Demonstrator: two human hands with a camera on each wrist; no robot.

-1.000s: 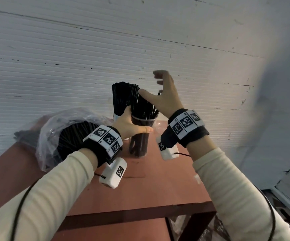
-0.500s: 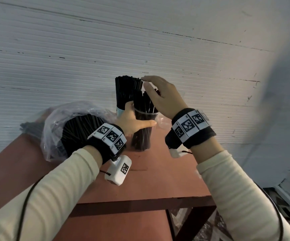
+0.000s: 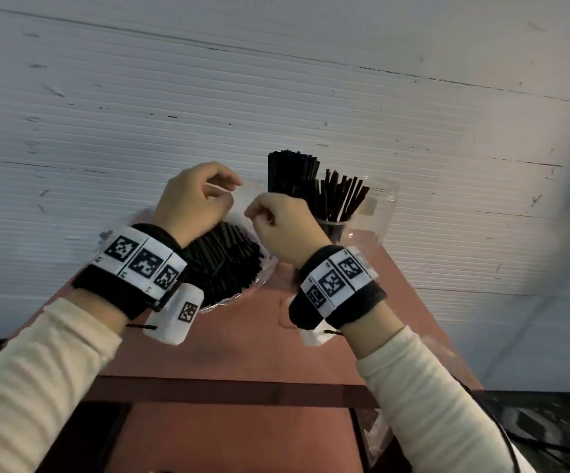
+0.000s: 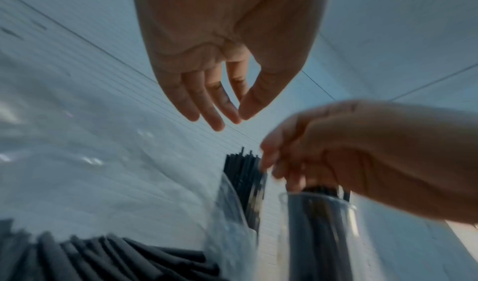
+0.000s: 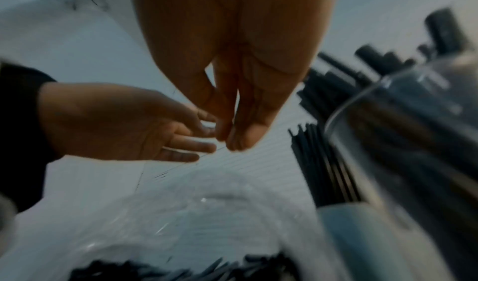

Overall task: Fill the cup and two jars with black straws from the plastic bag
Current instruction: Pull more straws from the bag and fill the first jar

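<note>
A clear plastic bag (image 3: 263,271) of black straws (image 3: 225,264) lies on the red-brown table (image 3: 242,349). My left hand (image 3: 232,189) pinches the bag's upper edge between thumb and fingertips, as the left wrist view (image 4: 239,119) shows. My right hand (image 3: 251,213) pinches the bag's edge just to the right, with thumb and fingers together (image 5: 227,142). Behind my right hand stand a cup packed with straws (image 3: 292,172), a glass jar holding straws (image 3: 341,199), and a second clear jar (image 3: 381,206) whose contents I cannot make out.
A white ribbed wall (image 3: 276,97) rises directly behind the table. The table's front edge (image 3: 236,390) is near my forearms, and its right edge drops to a dark floor (image 3: 532,431). A lower red shelf (image 3: 236,438) sits under the tabletop.
My left hand let go of the jar and my right hand left the straw tops. Both moved left to the bag and now pinch its edge.
</note>
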